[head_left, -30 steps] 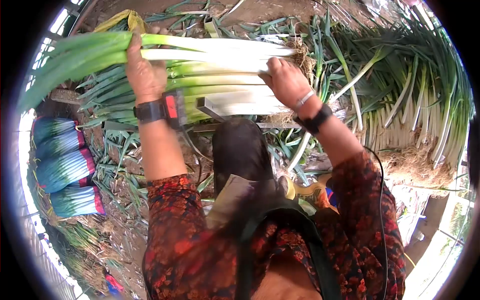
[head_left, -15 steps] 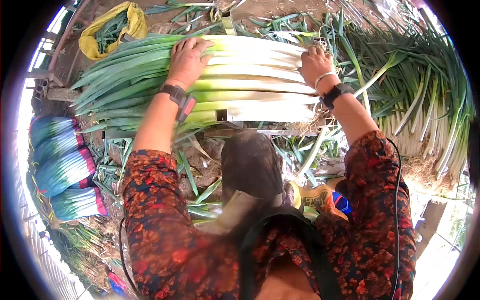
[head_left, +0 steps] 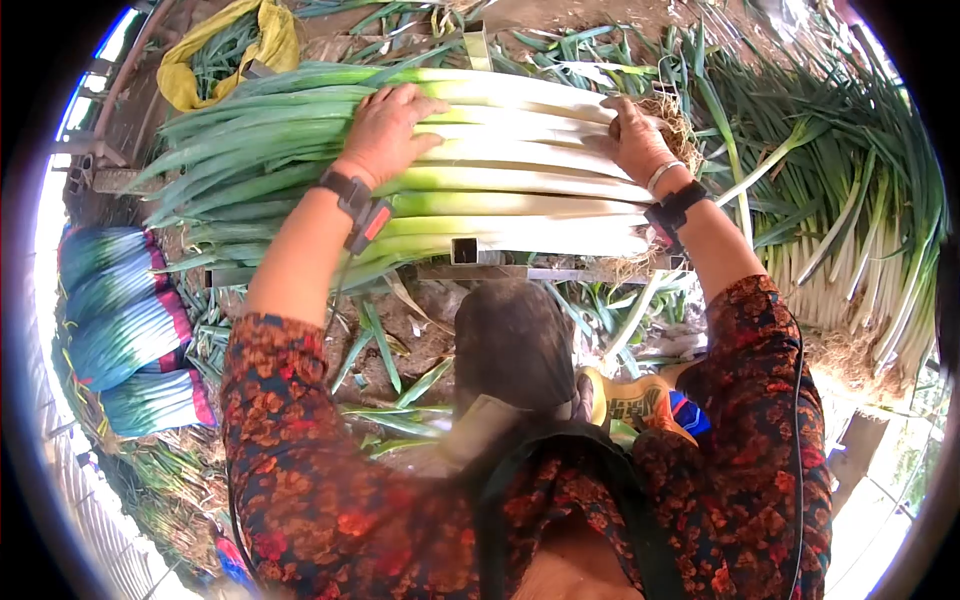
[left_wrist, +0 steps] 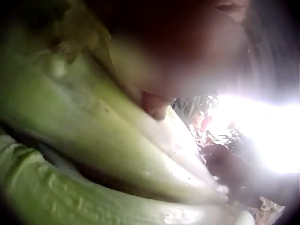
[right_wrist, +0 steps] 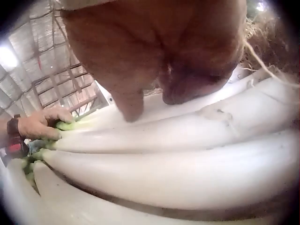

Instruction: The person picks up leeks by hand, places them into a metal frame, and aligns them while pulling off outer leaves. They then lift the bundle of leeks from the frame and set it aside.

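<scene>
Long green-and-white leeks (head_left: 530, 182) lie crosswise; left hand (head_left: 390, 135) rests mid-length, thumb spread; right hand (head_left: 641, 145) nearer stringy brown roots (head_left: 680, 122), grip unclear.

Head view o/h, wrist views nr

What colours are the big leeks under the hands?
The leeks go from green to white, best seen in the head view.

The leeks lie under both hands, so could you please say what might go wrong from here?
The near leeks might slip past the square metal post, as the left hand rests on farther ones. The right hand, close to the roots, could snag them.
</scene>
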Tool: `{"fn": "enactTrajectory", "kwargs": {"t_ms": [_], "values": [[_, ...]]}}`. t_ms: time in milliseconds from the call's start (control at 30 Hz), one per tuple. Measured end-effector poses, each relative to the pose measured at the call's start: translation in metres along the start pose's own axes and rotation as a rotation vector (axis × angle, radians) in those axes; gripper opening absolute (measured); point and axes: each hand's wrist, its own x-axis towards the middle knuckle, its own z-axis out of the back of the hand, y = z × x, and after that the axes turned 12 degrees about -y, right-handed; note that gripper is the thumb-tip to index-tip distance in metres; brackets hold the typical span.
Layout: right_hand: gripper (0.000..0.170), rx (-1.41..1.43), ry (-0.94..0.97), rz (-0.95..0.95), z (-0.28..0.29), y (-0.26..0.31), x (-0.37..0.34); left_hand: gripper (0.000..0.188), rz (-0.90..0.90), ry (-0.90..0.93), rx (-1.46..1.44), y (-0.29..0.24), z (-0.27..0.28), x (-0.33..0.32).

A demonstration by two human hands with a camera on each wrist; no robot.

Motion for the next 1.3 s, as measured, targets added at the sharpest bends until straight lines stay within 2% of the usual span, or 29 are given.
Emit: {"fn": "enactTrajectory", "kwargs": {"t_ms": [33, 100, 167, 267, 300, 333, 400, 567, 667, 700, 733, 833, 867, 900, 933, 967, 1000, 1033, 1067, 1100, 1133, 1200, 1300], "values": [[0.067, 0.062, 0.069, 0.005, 0.001, -0.005, 0.005, 0.042, -0.012, -0.052, -0.013, 0.007, -0.009, 0.003], [0.070, -0.137, 0.060, 0.059, 0.001, -0.005, 0.015, 0.040, 0.004, -0.123, -0.019, 0.013, -0.019, 0.014], [0.071, -0.291, 0.090, 0.072, 0.002, 0.007, 0.018, 0.037, 0.035, -0.065, 0.013, 0.011, -0.024, 0.018], [0.067, -0.198, 0.252, -0.050, 0.005, 0.007, 0.017, 0.032, 0.098, 0.040, -0.037, 0.000, -0.012, 0.017], [0.059, -0.093, 0.208, 0.011, 0.008, 0.006, 0.009, 0.032, 0.085, 0.047, -0.063, 0.002, -0.012, 0.012], [0.056, -0.142, 0.076, 0.123, -0.003, 0.000, 0.006, 0.033, 0.070, 0.061, -0.088, 0.005, -0.013, 0.006], [0.057, -0.064, 0.067, 0.068, -0.010, -0.008, 0.013, 0.033, 0.073, 0.006, -0.022, 0.003, -0.020, 0.012], [0.061, -0.070, 0.075, 0.030, -0.012, -0.011, 0.016, 0.031, 0.103, 0.187, -0.073, 0.011, -0.008, 0.034], [0.061, -0.068, 0.074, 0.028, -0.010, -0.004, 0.009, 0.038, 0.198, 0.328, 0.209, 0.018, 0.017, 0.041], [0.062, -0.091, 0.064, 0.032, -0.009, -0.003, 0.007, 0.047, 0.290, 0.360, 0.289, 0.032, 0.021, 0.040], [0.062, -0.103, 0.066, 0.032, -0.008, -0.002, 0.007, 0.048, 0.253, 0.334, 0.334, 0.056, 0.020, 0.034], [0.063, -0.168, 0.078, 0.042, -0.008, 0.003, 0.005, 0.050, 0.411, 0.339, 0.433, 0.087, 0.052, 0.020], [0.062, -0.221, 0.081, 0.062, -0.006, 0.007, 0.006, 0.049, 0.337, 0.291, 0.461, 0.113, 0.053, 0.007], [0.062, -0.280, 0.085, 0.074, -0.004, 0.007, 0.006, 0.053, 0.502, 0.195, 0.293, 0.119, 0.064, 0.002], [0.059, -0.333, 0.082, 0.091, -0.017, -0.007, 0.009, 0.043, 0.451, 0.118, 0.364, 0.150, 0.055, -0.015], [0.053, -0.321, 0.137, 0.161, -0.019, -0.007, 0.014, 0.032, 0.245, 0.046, 0.386, 0.170, 0.055, -0.034], [0.048, -0.420, 0.083, 0.185, -0.029, -0.014, 0.014, 0.025, 0.005, -0.125, 0.530, 0.193, 0.039, -0.058], [0.047, -0.507, 0.103, 0.246, -0.033, -0.018, 0.009, 0.024, 0.014, -0.088, 0.467, 0.219, 0.020, -0.068], [0.047, -0.592, 0.118, 0.309, -0.037, -0.023, 0.004, 0.023, 0.254, 0.096, 0.421, 0.198, 0.029, -0.053], [0.050, -0.374, 0.150, 0.121, -0.030, -0.011, 0.014, 0.027, 0.041, -0.156, 0.614, 0.209, 0.016, -0.059], [0.055, -0.266, 0.110, 0.018, -0.014, 0.004, 0.008, 0.031, 0.504, -0.003, 0.674, 0.144, 0.035, -0.031], [0.058, -0.236, 0.074, 0.002, -0.007, 0.010, 0.005, 0.035, 0.498, 0.069, 0.869, 0.147, 0.033, -0.023], [0.061, -0.141, 0.053, -0.031, 0.000, 0.015, -0.002, 0.032, 0.460, 0.053, 0.982, 0.134, 0.044, -0.009]]}}
